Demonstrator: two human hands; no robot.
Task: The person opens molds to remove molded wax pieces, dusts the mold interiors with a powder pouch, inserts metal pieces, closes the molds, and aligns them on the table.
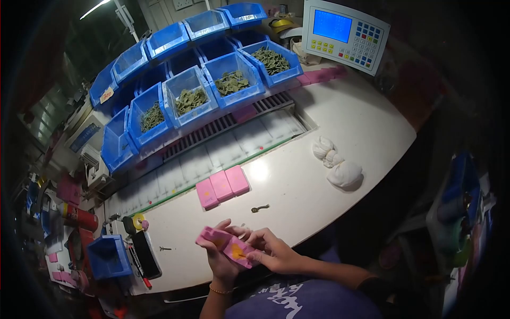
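Note:
My left hand [219, 261] holds a pink block [211, 237] with a yellow-orange patch on its inner side, its fingers wrapped round the back. The block looks opened or folded into two parts. The thumb and fingers of my right hand [275, 254] are closed at the block's lower right edge, near the patch. Whether they also hold something small is hidden. Just beyond my hands, a small dark green piece with a stem [260, 208] lies on the table. Behind it, three similar pink blocks [222, 186] sit side by side.
Blue bins [234, 80], several with green pieces inside, stand in tiers over a grate and a white strip. A control panel [344, 34] is at the back right. A white cloth bundle [340, 167] lies right. A black phone-like slab [144, 254] and small blue bin [109, 257] are left.

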